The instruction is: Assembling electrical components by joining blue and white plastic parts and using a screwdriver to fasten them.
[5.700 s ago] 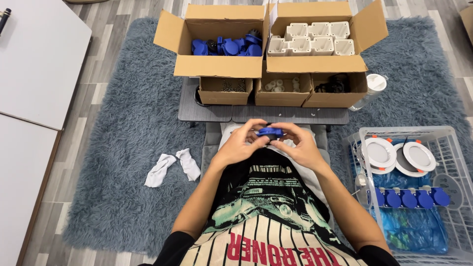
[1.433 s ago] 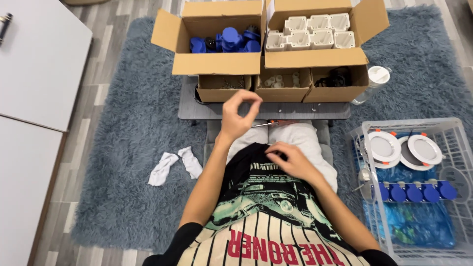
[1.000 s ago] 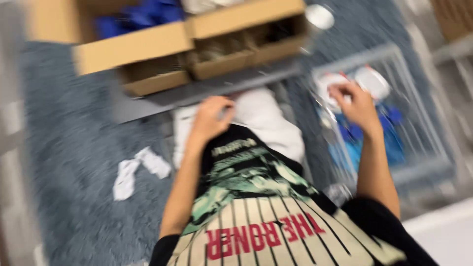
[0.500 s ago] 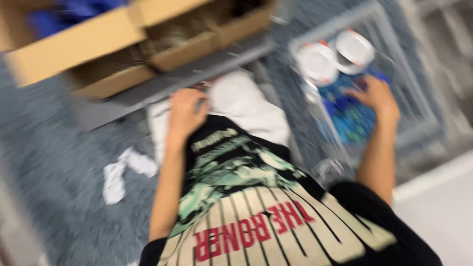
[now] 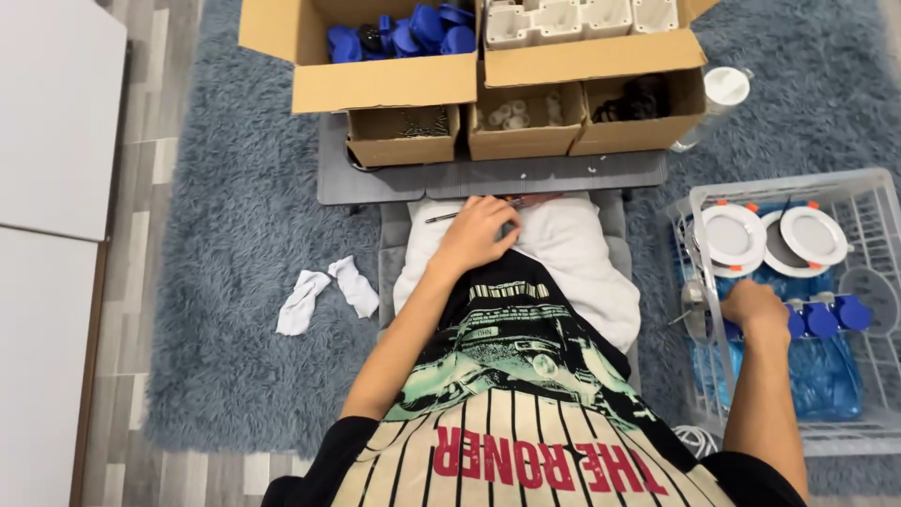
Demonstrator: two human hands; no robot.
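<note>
Since approx 1.4 s ago the right hand (image 5: 754, 308) has been swinging out of the lap and is now sitting down inside the white wire basket (image 5: 873, 192) on the right, while the left hand (image 5: 479, 233) has been dropping from chest height onto the white cloth (image 5: 582, 253) over the lap. The view itself is steadying after a blurry swing.

Right hand is curling over the near end of a row of blue caps (image 5: 826, 317), which are lining up w/ a blue plastic sheet under them; fingers are hidden behind the knuckles, so I cannot tell if they are pinching a cap or just resting. Left hand is lying loosely closed, fingertips on a thin metal tool (image 5: 469, 210), prob. a screwdriver, parked at the cloth's far edge where it stays within reach.

Two round white lamp fittings (image 5: 734, 237) are lying further back in the basket, so finished pieces seem to be gathering there.

Room: the basket's near wall is pressing close to the right wrist, so lifting out means going up first. The grey tray edge (image 5: 488, 178) is sitting just beyond the left hand, w/ three small cardboard boxes (image 5: 511, 127) on it. A white rag (image 5: 328, 293) is lying well apart on the rug (image 5: 225, 282).
</note>
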